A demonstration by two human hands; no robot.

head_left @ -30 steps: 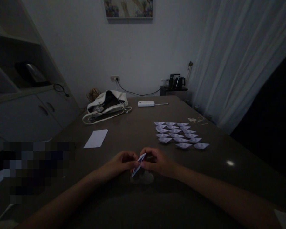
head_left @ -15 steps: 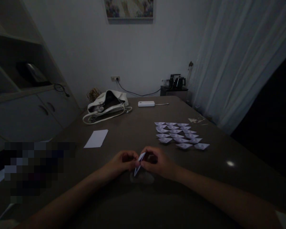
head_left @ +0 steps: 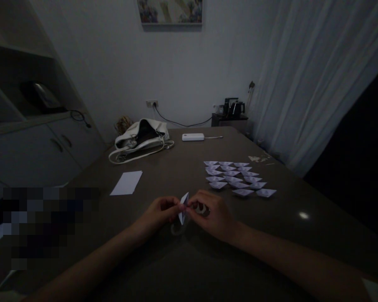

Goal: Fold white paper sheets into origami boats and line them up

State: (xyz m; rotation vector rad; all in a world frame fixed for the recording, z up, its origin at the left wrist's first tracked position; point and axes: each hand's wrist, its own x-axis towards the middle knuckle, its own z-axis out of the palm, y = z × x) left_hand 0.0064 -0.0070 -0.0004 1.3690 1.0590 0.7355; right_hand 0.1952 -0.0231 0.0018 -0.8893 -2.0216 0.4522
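A small folded paper boat [head_left: 183, 215] stands on end above the table, pinched from both sides. My left hand [head_left: 164, 210] is closed on its left side with thumb and fingers. From the other side, my right hand [head_left: 212, 214] pinches it near the middle, fingertips almost meeting the left ones. The fingers hide the boat's centre. Beyond my right hand, several finished paper boats [head_left: 233, 179] sit in rows on the table. A stack of white paper sheets [head_left: 127, 183] lies ahead of my left hand.
On the brown table [head_left: 182, 167], a white handbag [head_left: 141, 138] rests at the far left. A white power bank [head_left: 193, 137] with a short cable lies at the back. A blurred-out patch [head_left: 44, 226] covers the near left. A curtain [head_left: 299, 84] hangs on the right.
The paper boat has turned more upright and spread wider between my fingers. Both hands have shifted slightly up. The rows of boats and the paper stack stay where they were.
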